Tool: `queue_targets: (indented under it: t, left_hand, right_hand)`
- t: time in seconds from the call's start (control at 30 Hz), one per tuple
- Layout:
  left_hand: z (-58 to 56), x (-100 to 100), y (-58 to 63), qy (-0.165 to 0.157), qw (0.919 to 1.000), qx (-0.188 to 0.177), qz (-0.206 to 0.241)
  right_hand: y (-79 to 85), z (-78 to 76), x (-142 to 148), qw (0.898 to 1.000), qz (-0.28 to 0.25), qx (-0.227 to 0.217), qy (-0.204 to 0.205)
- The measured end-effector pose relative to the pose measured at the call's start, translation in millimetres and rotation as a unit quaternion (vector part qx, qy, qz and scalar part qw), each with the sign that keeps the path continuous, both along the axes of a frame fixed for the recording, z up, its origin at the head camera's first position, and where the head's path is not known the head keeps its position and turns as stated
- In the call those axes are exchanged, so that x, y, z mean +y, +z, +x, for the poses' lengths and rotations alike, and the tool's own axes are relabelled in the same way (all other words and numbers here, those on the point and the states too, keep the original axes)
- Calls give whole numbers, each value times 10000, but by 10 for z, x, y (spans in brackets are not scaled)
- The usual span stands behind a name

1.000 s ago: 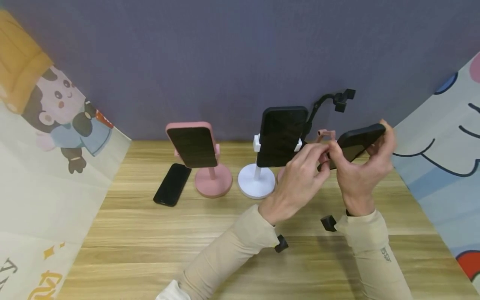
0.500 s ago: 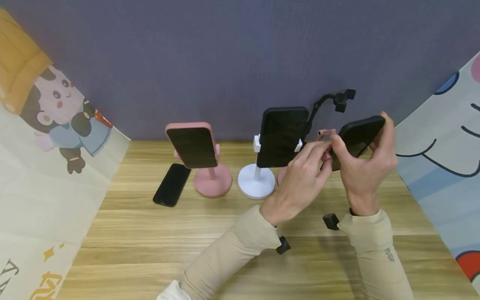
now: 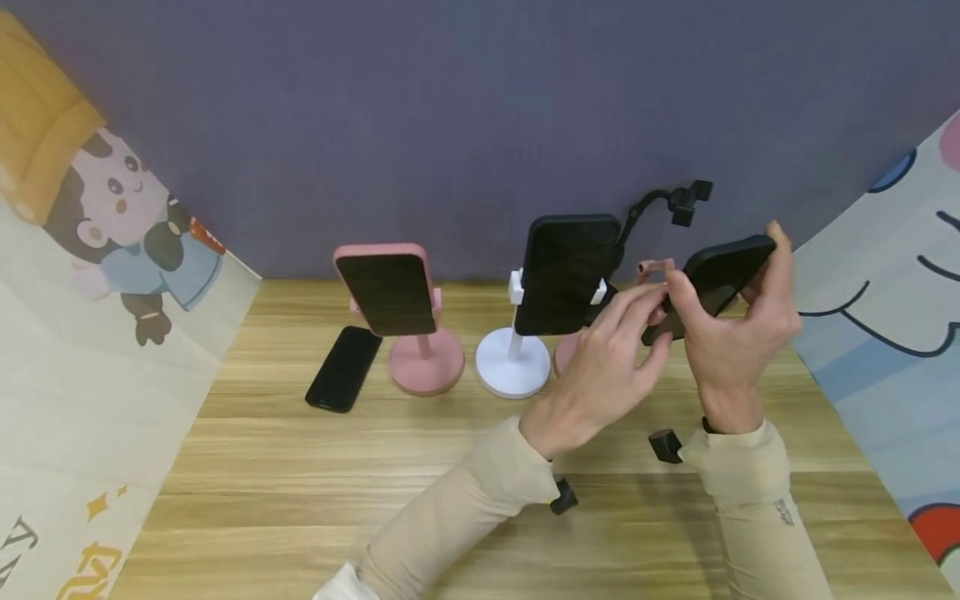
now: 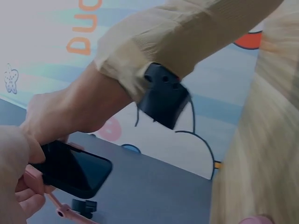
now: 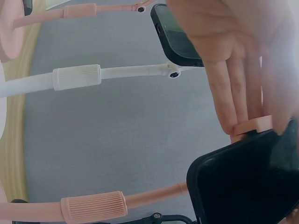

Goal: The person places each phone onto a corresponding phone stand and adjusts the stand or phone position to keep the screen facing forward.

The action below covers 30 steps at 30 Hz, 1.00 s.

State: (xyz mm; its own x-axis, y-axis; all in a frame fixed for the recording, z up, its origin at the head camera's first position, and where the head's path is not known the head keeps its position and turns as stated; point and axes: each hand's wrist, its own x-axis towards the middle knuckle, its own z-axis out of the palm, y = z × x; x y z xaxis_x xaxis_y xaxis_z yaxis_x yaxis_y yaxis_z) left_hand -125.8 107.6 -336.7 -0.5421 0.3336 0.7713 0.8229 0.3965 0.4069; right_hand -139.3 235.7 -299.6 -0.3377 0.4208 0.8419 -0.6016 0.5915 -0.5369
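Note:
A black phone (image 3: 727, 275) is tilted at the right, its far end gripped by my right hand (image 3: 738, 346) with the thumb along its near edge. My left hand (image 3: 600, 371) reaches to the phone's left end. There its fingers and thumb pinch a pink clamp (image 5: 254, 125) on the phone's edge, as the right wrist view shows. That clamp belongs to a pink phone stand, whose ribbed stem (image 5: 93, 207) shows in that view and whose base (image 3: 566, 354) is partly behind my left hand. How the clamp's other side sits on the phone is hidden.
Left of my hands, a white stand (image 3: 513, 364) bears another black phone (image 3: 567, 275). Farther left, a pink stand (image 3: 425, 362) bears a pink-edged phone (image 3: 387, 293). One black phone (image 3: 343, 371) lies flat on the table. A black jointed holder (image 3: 684, 202) rises behind.
The black phone and my right hand have risen slightly and tilted more upright. My left thumb has come a little away from the fingers; the other stands and phones stay put.

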Motion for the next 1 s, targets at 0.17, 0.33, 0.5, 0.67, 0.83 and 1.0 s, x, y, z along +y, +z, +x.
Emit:
queue_targets:
  t: [0.17, 0.33, 0.5, 0.67, 0.83, 1.0]
  left_hand:
    - [32, -27, -125, -94, 9998, 12, -168]
    - [80, -84, -282, -507, 9978, -401, -162]
    - [118, -164, -436, -875, 9909, -1011, -130]
    - [125, -226, -565, -861, 9862, -1340, -446]
    - [132, -272, -696, -761, 9870, -1233, -700]
    - [142, -346, -801, -921, 9838, -1336, -764]
  right_hand:
    - [-55, -15, 25, 9999, 38, -46, -81]
    - [-125, -31, 64, 9998, 48, -121, -116]
    - [-142, -11, 55, 9998, 123, -131, -67]
    - [-125, 38, 20, 9999, 52, -77, 106]
    - [-146, 70, 23, 9997, 1, -70, 223]
    - [-241, 33, 112, 9994, -2, -132, 309]
